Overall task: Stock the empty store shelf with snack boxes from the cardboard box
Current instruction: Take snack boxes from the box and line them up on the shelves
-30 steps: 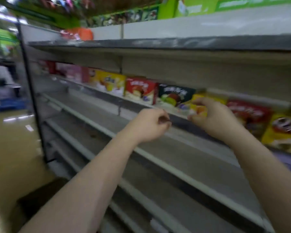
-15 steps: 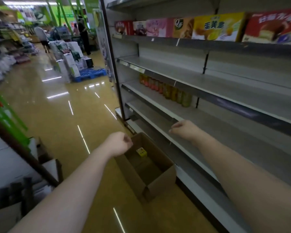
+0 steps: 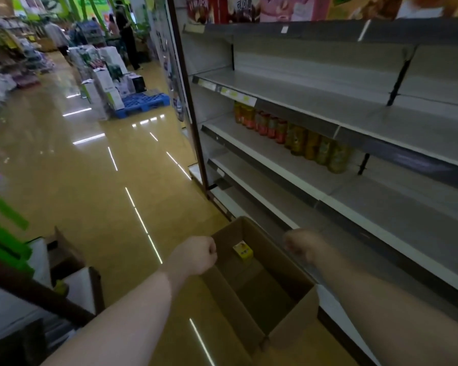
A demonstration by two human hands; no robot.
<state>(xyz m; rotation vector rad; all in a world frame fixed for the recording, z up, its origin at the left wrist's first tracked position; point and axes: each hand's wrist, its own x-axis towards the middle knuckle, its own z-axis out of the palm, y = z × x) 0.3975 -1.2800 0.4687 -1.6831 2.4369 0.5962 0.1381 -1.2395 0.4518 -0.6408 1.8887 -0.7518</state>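
Glossy yellow floor (image 3: 90,196), store aisle. Nearest us, both fists curled over the cardboard box (image 3: 283,328): left hand (image 3: 196,256) and right hand (image 3: 302,245) closed on nothing. Box nearly empty, plain brown corrugated; one small yellow snack box (image 3: 243,251) sits at its far end. Beyond: bare grey metal shelves (image 3: 354,114), jars (image 3: 296,136), then stocked boxes (image 3: 288,7) on top row. We judge it almost done.

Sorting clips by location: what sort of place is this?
Most likely a supermarket aisle: long metal shelving with price tags, a row of bottled drinks, snack boxes on the top shelf, and stacked goods on a blue pallet down the glossy floor.
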